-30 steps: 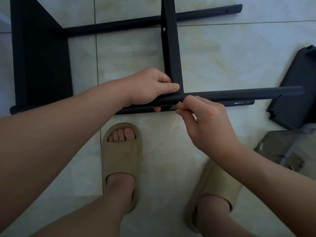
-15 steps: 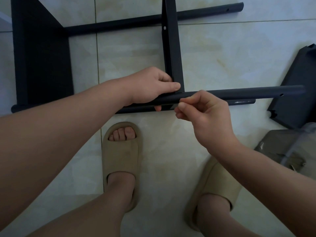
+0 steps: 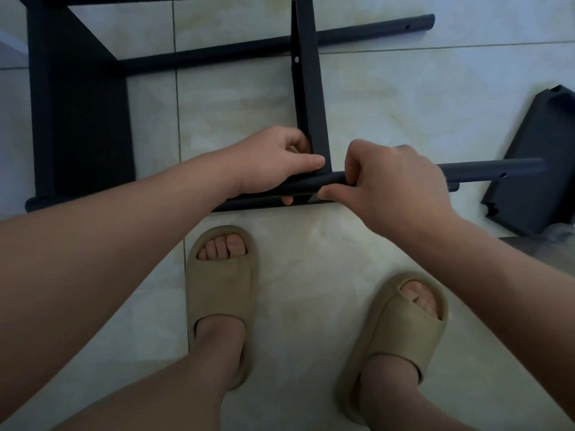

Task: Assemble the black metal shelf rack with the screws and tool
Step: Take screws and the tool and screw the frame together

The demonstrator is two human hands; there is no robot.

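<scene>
my left hand (image 3: 273, 164) and right hand (image 3: 398, 188) grip the black tube (image 3: 485, 172), fingers curled round it; pale floor tiles (image 3: 242, 98) lie beneath them.

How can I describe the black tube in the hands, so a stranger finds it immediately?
A half-built black rack lies on the tiled floor. Beyond the sandalled feet, one tube crosses its near side. Alone among the tubes, it is gripped by the left hand and right hand.
</scene>
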